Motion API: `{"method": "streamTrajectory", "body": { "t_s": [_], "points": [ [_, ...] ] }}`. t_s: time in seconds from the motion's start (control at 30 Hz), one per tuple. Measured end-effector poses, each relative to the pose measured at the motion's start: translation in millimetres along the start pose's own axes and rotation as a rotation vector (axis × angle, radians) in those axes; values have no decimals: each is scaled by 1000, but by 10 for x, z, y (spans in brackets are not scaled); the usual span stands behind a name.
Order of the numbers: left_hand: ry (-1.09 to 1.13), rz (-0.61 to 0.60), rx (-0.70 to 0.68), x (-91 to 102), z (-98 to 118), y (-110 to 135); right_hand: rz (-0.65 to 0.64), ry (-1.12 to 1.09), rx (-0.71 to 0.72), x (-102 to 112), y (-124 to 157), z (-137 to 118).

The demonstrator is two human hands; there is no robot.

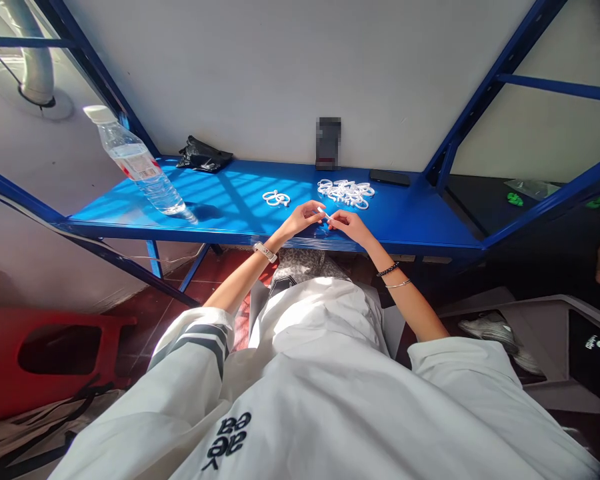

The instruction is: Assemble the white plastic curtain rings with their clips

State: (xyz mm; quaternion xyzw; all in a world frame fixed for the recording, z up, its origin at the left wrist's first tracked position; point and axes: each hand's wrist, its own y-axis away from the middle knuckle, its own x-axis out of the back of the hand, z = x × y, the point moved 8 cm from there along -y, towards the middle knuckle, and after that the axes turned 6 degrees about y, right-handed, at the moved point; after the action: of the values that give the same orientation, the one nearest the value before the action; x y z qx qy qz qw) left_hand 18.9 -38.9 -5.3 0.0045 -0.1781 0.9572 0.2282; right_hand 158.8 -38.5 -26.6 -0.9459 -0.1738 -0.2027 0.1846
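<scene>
At the front edge of the blue shelf | left hand and right hand both pinch one white plastic ring at fingertips, just above the surface | judged light, thin, springy, slick: hold by its rim | ring pile behind

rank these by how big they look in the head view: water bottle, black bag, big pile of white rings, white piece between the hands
1. water bottle
2. black bag and pile of white rings: look alike, unranked
3. white piece
</scene>
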Motion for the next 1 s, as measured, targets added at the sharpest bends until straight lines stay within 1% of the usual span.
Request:
{"method": "streamTrajectory", "body": {
  "t_s": [0.27,0.5,1.0],
  "points": [
    [4,-1,7,9,-35,-10,2,72,8,3,9,-18],
    [18,-8,3,11,-69,-26,12,56,17,0,13,-40],
    [7,-7,27,-6,-13,3,15,53,-16,-7,22,-29]
  ]
}}
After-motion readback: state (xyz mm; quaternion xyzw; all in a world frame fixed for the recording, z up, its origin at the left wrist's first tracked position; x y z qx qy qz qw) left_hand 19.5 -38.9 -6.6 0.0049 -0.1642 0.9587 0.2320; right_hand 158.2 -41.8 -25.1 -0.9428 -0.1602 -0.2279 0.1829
